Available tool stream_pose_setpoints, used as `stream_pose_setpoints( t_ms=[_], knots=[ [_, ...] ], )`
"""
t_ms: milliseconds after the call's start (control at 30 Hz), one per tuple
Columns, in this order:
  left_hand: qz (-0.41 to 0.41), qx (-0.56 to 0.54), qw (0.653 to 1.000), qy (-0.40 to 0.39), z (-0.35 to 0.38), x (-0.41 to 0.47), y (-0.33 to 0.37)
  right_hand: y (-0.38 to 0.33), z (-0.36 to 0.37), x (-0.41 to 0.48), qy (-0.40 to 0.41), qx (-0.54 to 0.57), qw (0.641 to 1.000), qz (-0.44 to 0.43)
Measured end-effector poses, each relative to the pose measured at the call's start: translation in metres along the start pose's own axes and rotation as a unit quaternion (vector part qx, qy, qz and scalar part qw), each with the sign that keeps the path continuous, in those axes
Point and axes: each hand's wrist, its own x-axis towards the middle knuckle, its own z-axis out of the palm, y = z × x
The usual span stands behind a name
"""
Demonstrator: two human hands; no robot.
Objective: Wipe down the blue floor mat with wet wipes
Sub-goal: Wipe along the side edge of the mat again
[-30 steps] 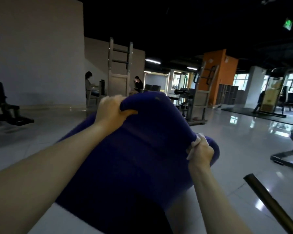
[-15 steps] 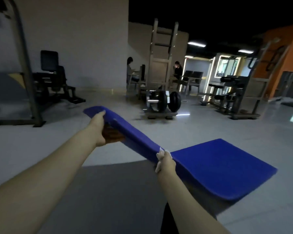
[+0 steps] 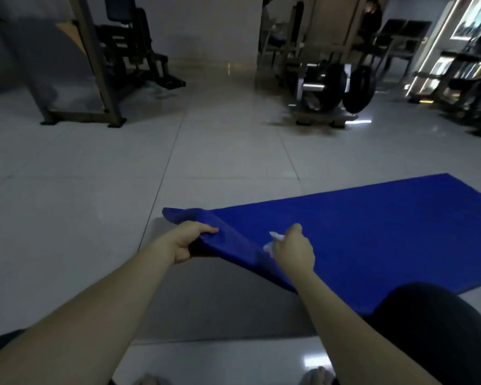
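Now: thick blue foam floor mat on glossy pale-grey tiled floor, right of centre, far part flat. Near-left edge lifted off tiles. Left hand curled round that raised edge. Right hand just beside it along same edge, fingers closed round crumpled white wet wipe; whether it also grips mat, cannot tell. Hands near, not touching.

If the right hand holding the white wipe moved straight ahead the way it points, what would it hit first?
Most likely the blue mat. The right hand, pinching the wet wipe, points forward across the mat's flat part. How high it is above the surface is unclear.
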Motion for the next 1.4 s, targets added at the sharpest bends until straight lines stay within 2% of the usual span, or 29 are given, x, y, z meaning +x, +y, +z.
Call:
stream_pose_setpoints(
  t_ms=[100,167,233,300,433,533,600,733,867,933,1000,1033,1100,1167,1233,1300,1400],
  knots=[
    [-0.047,-0.003,0.999,0.021,-0.022,0.019,-0.026,-0.014,0.058,-0.016,-0.007,-0.043,0.997,-0.068],
    [-0.081,0.003,0.995,0.053,-0.033,0.026,-0.053,-0.012,0.102,-0.034,-0.054,-0.055,0.995,-0.058],
    [-0.097,0.017,0.991,0.092,-0.045,0.031,-0.082,-0.008,0.137,-0.057,-0.112,-0.002,0.993,-0.036],
    [-0.07,0.045,0.99,0.112,-0.055,0.039,-0.093,-0.001,0.156,-0.075,-0.148,0.074,0.985,-0.051],
    [0.005,-0.008,0.995,0.096,-0.064,0.058,-0.07,-0.007,0.154,-0.061,-0.109,0.214,0.968,-0.073],
    [-0.039,-0.017,0.994,0.101,-0.067,0.067,-0.079,-0.008,0.162,-0.036,-0.139,0.142,0.977,-0.084],
    [-0.086,0.09,0.989,0.086,-0.067,0.078,-0.103,0.002,0.178,-0.031,-0.172,0.092,0.978,-0.071],
    [-0.079,0.329,0.937,0.085,-0.073,0.108,-0.155,0.035,0.216,-0.036,-0.199,0.06,0.978,-0.007],
    [-0.143,0.472,0.869,0.036,-0.085,0.143,-0.187,0.042,0.253,-0.055,-0.227,0.058,0.972,-0.024],
    [-0.174,0.565,0.806,0.014,-0.087,0.16,-0.184,0.045,0.275,-0.07,-0.268,0.067,0.96,-0.05],
    [-0.132,0.675,0.726,0.012,-0.084,0.182,-0.178,0.057,0.293,-0.079,-0.301,0.05,0.948,-0.09],
    [-0.105,0.7,0.706,0.008,-0.08,0.193,-0.176,0.063,0.3,-0.081,-0.303,0.029,0.947,-0.103],
    [-0.079,0.709,0.699,-0.04,-0.07,0.217,-0.177,0.071,0.309,-0.08,-0.308,-0.014,0.946,-0.102],
    [-0.1,0.711,0.69,-0.091,-0.06,0.233,-0.181,0.072,0.313,-0.081,-0.285,-0.032,0.951,-0.116],
    [-0.125,0.741,0.646,-0.134,-0.051,0.244,-0.18,0.073,0.319,-0.081,-0.245,-0.029,0.961,-0.128],
    [-0.14,0.764,0.609,-0.161,-0.044,0.251,-0.177,0.078,0.323,-0.08,-0.213,-0.058,0.958,-0.182],
    [-0.156,0.763,0.604,-0.169,-0.041,0.253,-0.178,0.081,0.331,-0.084,-0.195,-0.062,0.961,-0.185]
  ],
)
